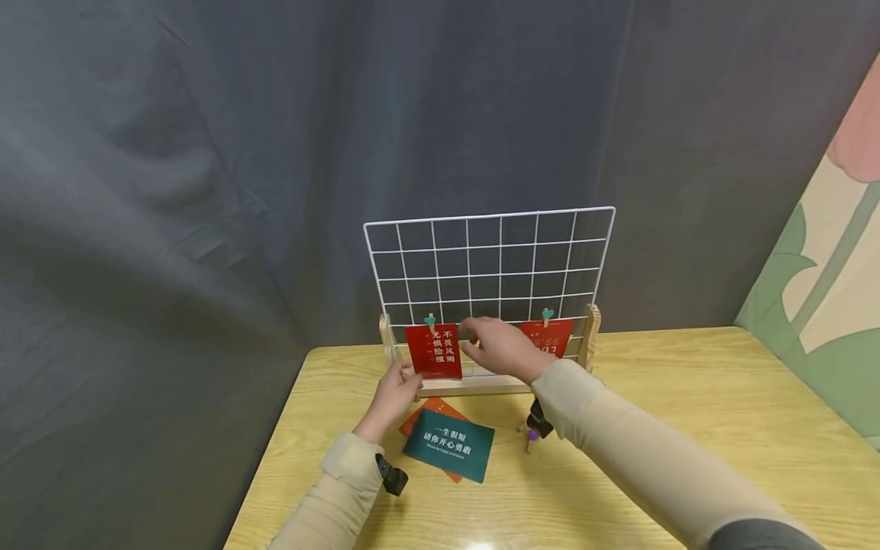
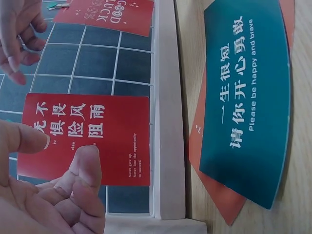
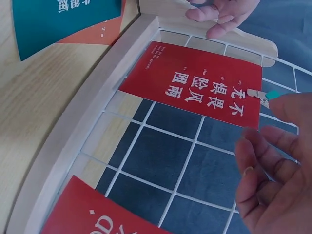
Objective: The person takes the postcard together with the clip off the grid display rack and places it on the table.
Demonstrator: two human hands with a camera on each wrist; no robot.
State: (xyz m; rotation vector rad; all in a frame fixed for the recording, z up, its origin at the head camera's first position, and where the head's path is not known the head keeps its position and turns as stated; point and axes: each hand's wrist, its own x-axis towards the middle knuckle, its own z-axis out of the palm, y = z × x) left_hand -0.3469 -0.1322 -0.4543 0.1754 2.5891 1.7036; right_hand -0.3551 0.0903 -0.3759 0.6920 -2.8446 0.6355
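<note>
A red card with white Chinese lettering (image 1: 435, 353) hangs on the white wire grid (image 1: 501, 273), held at its top by a small wooden clip with a teal heart (image 1: 430, 320). My left hand (image 1: 396, 397) is at the card's lower left corner, fingers loosely bent and nothing between them. At the upper right corner is my right hand (image 1: 500, 347). In the right wrist view the right thumb lies close by the clip (image 3: 263, 95), and the fingertips (image 3: 251, 135) are right at the card's edge, pinching nothing.
Another red card (image 1: 550, 336) hangs to the right from a second teal clip (image 1: 547, 314). The grid stands in a wooden base (image 1: 481, 384). On the table, a teal card (image 1: 450, 445) overlaps an orange card (image 1: 440, 407). A purple-topped clip (image 1: 532, 437) lies beneath the right wrist.
</note>
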